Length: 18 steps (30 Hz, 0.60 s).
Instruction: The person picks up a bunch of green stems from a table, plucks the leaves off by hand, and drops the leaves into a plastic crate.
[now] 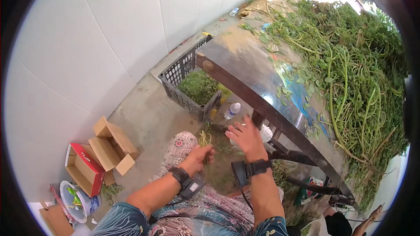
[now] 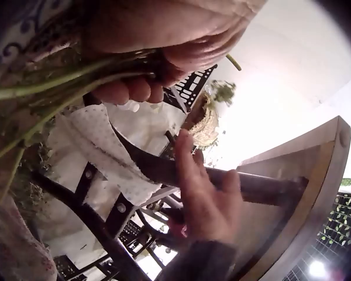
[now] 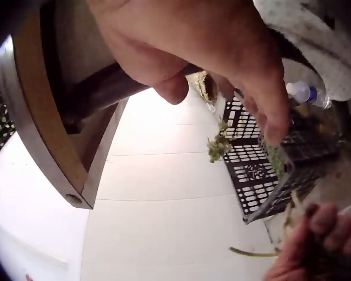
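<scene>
My left hand (image 1: 197, 158) grips a small bunch of green stems (image 1: 204, 140), their pale ends poking up above the fist. In the left wrist view the stems (image 2: 41, 88) trail out leftward from under the curled fingers. To the right, beside the table edge, my right hand (image 1: 250, 139) is raised with its fingers extended and holds nothing; the right wrist view shows that hand (image 3: 216, 64) near the black crate, with a small green sprig (image 3: 217, 147) seen below the fingers. Whether the sprig touches the hand I cannot tell.
A wooden table (image 1: 236, 88) bears a large heap of greens (image 1: 350, 70). Under its corner stands a black crate (image 1: 183, 98) with greens, near a water bottle (image 1: 232, 110). Cardboard boxes (image 1: 114, 146) and a white basin (image 1: 72, 201) lie at left. Another person's hand (image 1: 369, 223) shows at lower right.
</scene>
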Each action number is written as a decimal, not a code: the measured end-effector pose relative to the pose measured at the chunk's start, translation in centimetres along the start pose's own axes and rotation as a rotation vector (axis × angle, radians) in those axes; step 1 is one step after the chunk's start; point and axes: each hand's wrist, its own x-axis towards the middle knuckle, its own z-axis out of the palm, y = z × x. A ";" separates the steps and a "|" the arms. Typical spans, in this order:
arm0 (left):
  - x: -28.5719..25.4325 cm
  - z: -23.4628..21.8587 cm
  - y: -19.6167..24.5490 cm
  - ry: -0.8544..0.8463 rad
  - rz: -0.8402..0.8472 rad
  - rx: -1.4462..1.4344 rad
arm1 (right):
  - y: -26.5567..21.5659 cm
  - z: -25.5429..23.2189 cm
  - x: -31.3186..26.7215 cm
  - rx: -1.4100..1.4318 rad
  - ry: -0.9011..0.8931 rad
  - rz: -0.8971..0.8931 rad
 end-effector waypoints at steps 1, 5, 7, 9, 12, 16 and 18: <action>0.3 -0.4 -0.1 -0.018 0.006 -0.016 | 0.6 -0.8 -0.8 0.114 0.076 0.095; 0.3 -0.5 -0.3 -0.070 -0.033 0.007 | 1.3 -2.4 -5.9 0.215 0.255 0.327; -0.9 0.5 -0.7 -0.202 -0.043 0.053 | 0.5 -1.8 -8.5 0.051 0.300 0.368; -2.0 1.9 -1.5 -0.372 -0.076 0.153 | 1.2 -2.0 -10.5 0.033 0.289 0.321; -3.5 4.5 -3.2 -0.682 -0.137 0.394 | 1.2 0.2 -11.9 0.054 0.362 0.194; -5.0 7.8 -4.0 -0.886 -0.190 0.630 | -1.2 1.4 -12.0 0.128 0.492 0.054; -5.9 8.7 -3.8 -0.897 -0.162 0.570 | -2.1 1.2 -12.8 0.116 0.480 0.016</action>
